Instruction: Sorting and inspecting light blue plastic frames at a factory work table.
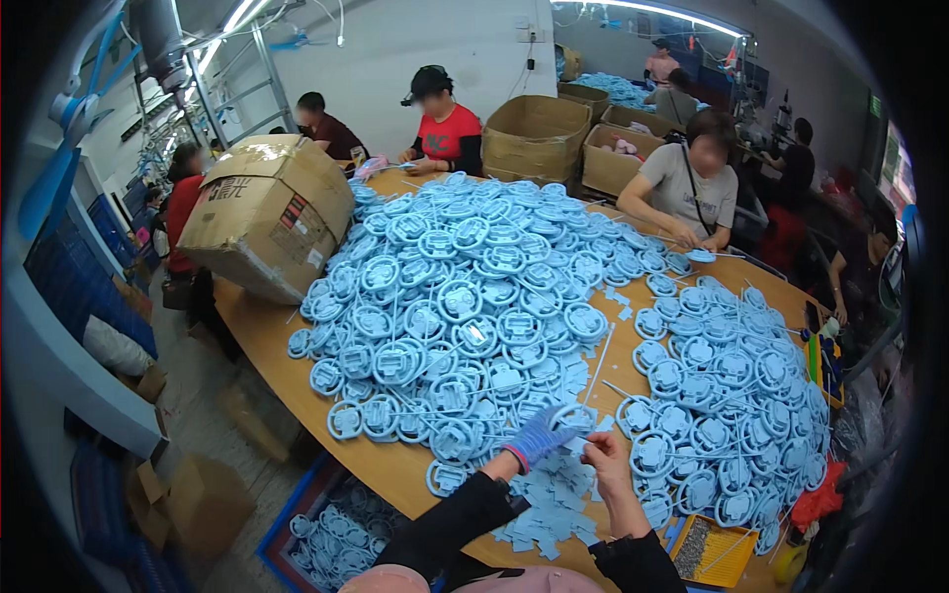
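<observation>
Black sleeves (pixel 450 524) are reaching up from the lower edge over a wooden table (pixel 390 469). Gloved in purple and blue, the left hand (pixel 542 438) is meeting a light blue ring part (pixel 573 417); its fingers are blending with the blue, so their grip is remaining impossible to tell. Just beside it, the bare right hand (pixel 608 465) is bending thumb and fingertips close together, whatever they may be pinching being too small to tell. Flat blue pieces (pixel 544 509) are lying scattered beneath. Beyond, a large heap (pixel 465 287) of ring parts is rising; a smaller heap (pixel 727 395) is spreading rightward, with a yellow tray (pixel 732 565) sitting near the right sleeve.
</observation>
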`<state>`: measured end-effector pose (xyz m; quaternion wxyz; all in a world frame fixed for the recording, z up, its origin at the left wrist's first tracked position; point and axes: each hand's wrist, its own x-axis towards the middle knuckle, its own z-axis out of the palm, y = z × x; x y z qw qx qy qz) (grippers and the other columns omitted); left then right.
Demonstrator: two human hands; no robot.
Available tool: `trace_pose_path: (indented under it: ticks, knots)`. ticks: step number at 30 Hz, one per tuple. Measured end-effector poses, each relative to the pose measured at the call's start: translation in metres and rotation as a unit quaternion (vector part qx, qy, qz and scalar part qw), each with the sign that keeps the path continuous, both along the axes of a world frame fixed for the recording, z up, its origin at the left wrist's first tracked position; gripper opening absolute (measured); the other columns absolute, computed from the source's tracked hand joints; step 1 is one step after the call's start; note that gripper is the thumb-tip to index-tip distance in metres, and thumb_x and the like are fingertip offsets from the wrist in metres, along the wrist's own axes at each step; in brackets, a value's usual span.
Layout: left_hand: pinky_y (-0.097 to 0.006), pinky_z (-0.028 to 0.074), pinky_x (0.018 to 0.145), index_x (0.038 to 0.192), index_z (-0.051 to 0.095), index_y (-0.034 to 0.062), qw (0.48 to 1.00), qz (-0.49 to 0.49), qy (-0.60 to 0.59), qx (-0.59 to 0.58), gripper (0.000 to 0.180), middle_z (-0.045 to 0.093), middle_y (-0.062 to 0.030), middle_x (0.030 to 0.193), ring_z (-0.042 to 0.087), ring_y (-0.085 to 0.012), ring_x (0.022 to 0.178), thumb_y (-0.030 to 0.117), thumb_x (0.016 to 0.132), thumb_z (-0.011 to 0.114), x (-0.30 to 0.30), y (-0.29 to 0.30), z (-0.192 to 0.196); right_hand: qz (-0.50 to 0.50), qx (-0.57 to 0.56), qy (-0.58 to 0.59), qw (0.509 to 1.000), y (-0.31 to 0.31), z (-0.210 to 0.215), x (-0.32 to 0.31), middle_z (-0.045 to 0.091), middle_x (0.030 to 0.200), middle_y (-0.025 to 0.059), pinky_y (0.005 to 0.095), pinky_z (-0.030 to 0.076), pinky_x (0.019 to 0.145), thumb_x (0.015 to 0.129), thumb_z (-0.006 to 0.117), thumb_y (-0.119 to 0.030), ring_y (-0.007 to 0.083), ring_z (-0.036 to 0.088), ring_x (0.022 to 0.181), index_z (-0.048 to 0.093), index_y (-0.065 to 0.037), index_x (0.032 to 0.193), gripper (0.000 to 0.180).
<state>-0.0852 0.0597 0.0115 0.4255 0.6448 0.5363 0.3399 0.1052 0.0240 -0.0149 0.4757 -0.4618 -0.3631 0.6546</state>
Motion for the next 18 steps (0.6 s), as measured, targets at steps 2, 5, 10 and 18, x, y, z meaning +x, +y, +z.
trace_pose_path:
  ticks: [2, 5, 10, 18]
  knots:
    - [-0.031, 0.048, 0.083, 0.132, 0.042, 0.0004, 0.962, -0.007, -0.224, -0.155, 0.066, 0.058, -0.0119, 0.112, 0.057, -0.0179, 0.096, 0.027, 0.080, 0.073, 0.004, -0.013, -0.008, -0.029, 0.033, -0.025, 0.999, 0.001, 0.004, 0.002, 0.060, 0.082, 0.0013, 0.0247, 0.049, 0.066, 0.083, 0.064, -0.004, 0.0111, 0.058, 0.071, 0.060, -0.003, 0.097, 0.014]
    - [-0.029, 0.048, 0.082, 0.131, 0.042, -0.0011, 0.979, 0.042, -0.177, -0.091, 0.064, 0.058, -0.0101, 0.113, 0.056, -0.0152, 0.097, 0.024, 0.081, 0.072, 0.013, -0.027, -0.019, -0.016, 0.087, -0.084, 0.993, 0.001, -0.005, 0.007, 0.061, 0.083, 0.0018, 0.0239, 0.048, 0.065, 0.082, 0.065, -0.003, 0.0100, 0.057, 0.070, 0.060, -0.003, 0.097, 0.015]
    - [-0.029, 0.048, 0.083, 0.130, 0.044, 0.0008, 0.974, 0.020, -0.212, -0.082, 0.061, 0.059, -0.0087, 0.110, 0.055, -0.0142, 0.097, 0.022, 0.080, 0.072, 0.015, -0.045, -0.019, -0.049, 0.147, -0.110, 0.982, -0.014, 0.013, -0.001, 0.059, 0.087, 0.0019, 0.0219, 0.047, 0.065, 0.080, 0.069, -0.004, 0.0086, 0.056, 0.074, 0.059, 0.000, 0.101, 0.024]
    - [-0.033, 0.047, 0.087, 0.130, 0.041, 0.0019, 0.991, 0.059, -0.113, -0.049, 0.074, 0.056, -0.0140, 0.114, 0.057, -0.0232, 0.101, 0.035, 0.074, 0.076, 0.031, -0.055, -0.053, 0.017, -0.033, -0.047, 0.998, -0.016, 0.001, 0.018, 0.062, 0.094, 0.0010, 0.0235, 0.044, 0.068, 0.089, 0.060, -0.020, 0.0082, 0.055, 0.079, 0.058, -0.001, 0.116, 0.033]
